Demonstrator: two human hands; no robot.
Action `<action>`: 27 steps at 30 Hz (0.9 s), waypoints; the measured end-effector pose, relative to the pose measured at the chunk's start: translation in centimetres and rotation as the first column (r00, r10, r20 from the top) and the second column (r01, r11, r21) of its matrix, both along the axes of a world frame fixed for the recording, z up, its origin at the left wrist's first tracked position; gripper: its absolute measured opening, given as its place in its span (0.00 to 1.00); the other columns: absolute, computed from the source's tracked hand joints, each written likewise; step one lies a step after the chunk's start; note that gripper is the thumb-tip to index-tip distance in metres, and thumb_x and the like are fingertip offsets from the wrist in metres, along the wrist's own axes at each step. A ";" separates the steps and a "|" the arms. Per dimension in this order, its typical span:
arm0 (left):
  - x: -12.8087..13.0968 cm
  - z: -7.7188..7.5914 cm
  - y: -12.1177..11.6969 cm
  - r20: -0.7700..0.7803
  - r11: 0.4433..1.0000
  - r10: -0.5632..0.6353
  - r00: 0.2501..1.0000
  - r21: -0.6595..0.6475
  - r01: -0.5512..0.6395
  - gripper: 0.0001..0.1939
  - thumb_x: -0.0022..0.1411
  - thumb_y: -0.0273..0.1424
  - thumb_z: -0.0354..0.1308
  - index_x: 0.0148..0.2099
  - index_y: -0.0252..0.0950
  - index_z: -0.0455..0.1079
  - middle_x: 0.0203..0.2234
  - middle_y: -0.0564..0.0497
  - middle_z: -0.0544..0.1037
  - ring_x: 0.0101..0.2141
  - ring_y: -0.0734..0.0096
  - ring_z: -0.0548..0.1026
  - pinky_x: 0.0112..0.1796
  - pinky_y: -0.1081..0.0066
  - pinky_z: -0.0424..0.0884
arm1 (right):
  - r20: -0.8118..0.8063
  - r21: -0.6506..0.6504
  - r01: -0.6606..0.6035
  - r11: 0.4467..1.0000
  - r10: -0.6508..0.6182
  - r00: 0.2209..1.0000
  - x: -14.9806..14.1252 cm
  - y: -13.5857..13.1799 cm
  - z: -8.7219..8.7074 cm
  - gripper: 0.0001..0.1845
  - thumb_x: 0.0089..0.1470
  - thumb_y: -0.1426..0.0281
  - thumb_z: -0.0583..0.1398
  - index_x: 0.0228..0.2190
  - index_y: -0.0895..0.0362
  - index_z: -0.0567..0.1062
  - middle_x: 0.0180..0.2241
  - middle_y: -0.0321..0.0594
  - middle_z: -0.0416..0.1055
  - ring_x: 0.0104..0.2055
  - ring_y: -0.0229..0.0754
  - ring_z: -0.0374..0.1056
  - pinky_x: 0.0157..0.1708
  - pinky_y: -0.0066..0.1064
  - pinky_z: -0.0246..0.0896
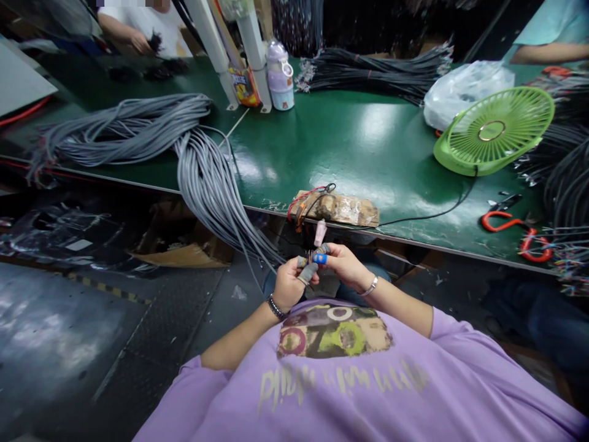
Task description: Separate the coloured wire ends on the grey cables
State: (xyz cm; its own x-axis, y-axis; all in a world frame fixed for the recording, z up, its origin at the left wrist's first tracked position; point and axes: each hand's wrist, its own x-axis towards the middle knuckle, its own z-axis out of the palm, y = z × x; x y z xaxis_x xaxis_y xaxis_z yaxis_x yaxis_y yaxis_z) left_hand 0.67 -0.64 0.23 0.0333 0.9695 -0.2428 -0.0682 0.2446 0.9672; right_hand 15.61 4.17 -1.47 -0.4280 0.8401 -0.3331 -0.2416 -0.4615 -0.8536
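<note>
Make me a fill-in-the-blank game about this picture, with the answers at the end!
1. The left hand and right hand are busy with thin, coloured ____.
2. A bracelet of dark beads circles the person's ____ wrist.
3. The fan on the table is coloured ____.
4. The thick bundle of cables hanging over the table's edge is coloured ____.

Missing words: wires; left; green; grey.

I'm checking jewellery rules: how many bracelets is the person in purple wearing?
2: a dark bracelet on the left wrist and a silver bracelet on the right wrist. Both wrists show, so none seems hidden.
</note>
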 end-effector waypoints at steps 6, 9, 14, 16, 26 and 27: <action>-0.1 -0.9 0.0 0.117 0.984 0.175 0.978 0.001 -0.177 0.13 0.55 0.39 0.62 0.28 0.34 0.69 0.18 0.54 0.75 0.18 0.75 0.73 0.22 0.75 0.71 | 0.012 -0.062 0.076 0.995 -0.076 0.997 0.2 0.1 -0.2 0.14 0.38 0.65 0.68 0.20 0.59 0.71 0.17 0.31 0.64 0.21 0.30 0.57 0.24 0.25 0.54; -0.1 -1.2 0.1 0.164 0.977 0.211 0.964 -0.024 -0.210 0.13 0.54 0.39 0.63 0.30 0.34 0.69 0.17 0.55 0.75 0.18 0.75 0.72 0.23 0.75 0.71 | -0.033 -0.147 0.100 0.984 -0.106 0.994 0.5 0.4 -0.2 0.14 0.38 0.65 0.68 0.20 0.59 0.70 0.16 0.30 0.62 0.20 0.30 0.57 0.25 0.25 0.57; 0.2 -1.1 0.2 0.179 0.981 0.193 0.965 -0.020 -0.193 0.13 0.54 0.39 0.64 0.30 0.34 0.69 0.17 0.55 0.74 0.18 0.76 0.72 0.22 0.75 0.71 | -0.109 -0.239 0.048 0.970 -0.076 0.991 0.6 0.5 0.4 0.18 0.37 0.61 0.70 0.25 0.60 0.72 0.22 0.33 0.68 0.22 0.30 0.60 0.26 0.26 0.62; 0.4 -1.1 0.1 0.171 0.986 0.169 0.971 -0.018 -0.169 0.12 0.54 0.38 0.63 0.30 0.34 0.69 0.17 0.55 0.74 0.18 0.76 0.71 0.22 0.76 0.71 | -0.125 -0.227 0.014 0.974 -0.043 0.991 0.3 0.4 0.8 0.19 0.37 0.62 0.71 0.25 0.60 0.71 0.23 0.33 0.68 0.22 0.30 0.60 0.26 0.26 0.61; 0.3 -1.1 -0.1 0.087 0.987 0.158 0.984 -0.008 -0.158 0.15 0.55 0.41 0.62 0.28 0.34 0.68 0.17 0.54 0.75 0.17 0.75 0.72 0.22 0.75 0.71 | -0.017 -0.135 0.102 0.986 -0.105 0.994 -0.6 -0.3 0.7 0.19 0.34 0.63 0.71 0.20 0.60 0.70 0.17 0.30 0.63 0.20 0.29 0.56 0.23 0.25 0.53; 0.3 -1.1 -0.1 0.087 0.986 0.169 0.982 -0.007 -0.169 0.14 0.55 0.41 0.62 0.29 0.34 0.68 0.17 0.54 0.75 0.17 0.75 0.72 0.22 0.75 0.71 | -0.013 -0.136 0.113 0.984 -0.116 0.993 -0.6 -0.4 0.7 0.18 0.34 0.63 0.71 0.21 0.60 0.70 0.17 0.30 0.63 0.20 0.29 0.56 0.24 0.25 0.53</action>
